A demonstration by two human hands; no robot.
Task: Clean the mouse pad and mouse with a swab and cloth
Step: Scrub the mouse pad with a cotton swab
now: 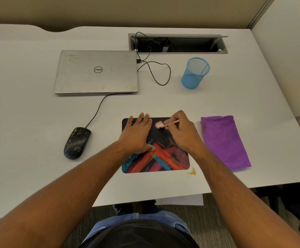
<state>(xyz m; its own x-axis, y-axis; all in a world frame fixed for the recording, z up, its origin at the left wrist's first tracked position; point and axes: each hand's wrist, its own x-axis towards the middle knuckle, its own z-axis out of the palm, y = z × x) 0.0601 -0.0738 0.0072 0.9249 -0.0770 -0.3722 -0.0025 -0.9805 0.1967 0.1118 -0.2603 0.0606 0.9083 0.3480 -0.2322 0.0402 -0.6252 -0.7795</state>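
On the white desk (38, 111), nearest the person, lies the colourful mouse pad (163, 158), a small tan stain (192, 171) just off its near right corner. The left hand (136, 135) presses flat on the pad's left half, grip open with fingers straight. The right hand (180, 131) pinches the swab (160, 124), its pink tip touching the pad's far edge. A purple cloth (224, 142) lies right of the pad; the speckled black mouse (76, 143) sits left. Farther back are a closed Dell laptop (96, 72) and a blue mesh cup (195, 73).
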